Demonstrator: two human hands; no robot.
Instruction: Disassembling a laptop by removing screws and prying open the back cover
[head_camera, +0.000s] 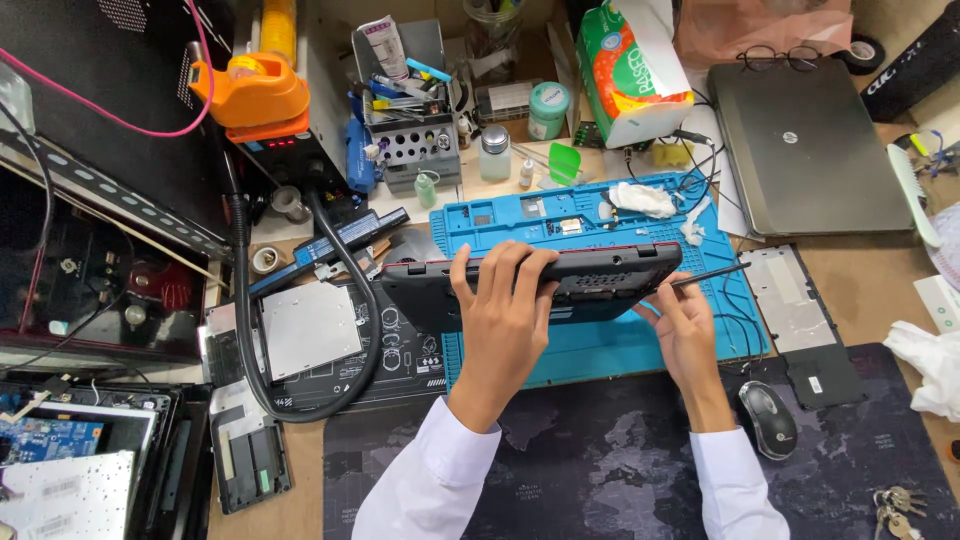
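Observation:
My left hand (503, 320) grips a dark laptop base (600, 275) with a red edge, holding it tilted up on its side above the blue repair mat (600, 350). The fingers wrap over its top edge. My right hand (685, 330) holds a thin dark tool (712, 274), pointed up and to the right beside the laptop's right end. Both wrists wear white sleeves.
A closed grey laptop (810, 150) with glasses lies at the back right. A mouse (768, 420), keys (895, 505) and a dark cover panel (805, 320) sit to the right. On the left are a black hose (300, 400), a drive (310, 325), an orange device (250, 90) and a tool organiser (415, 140).

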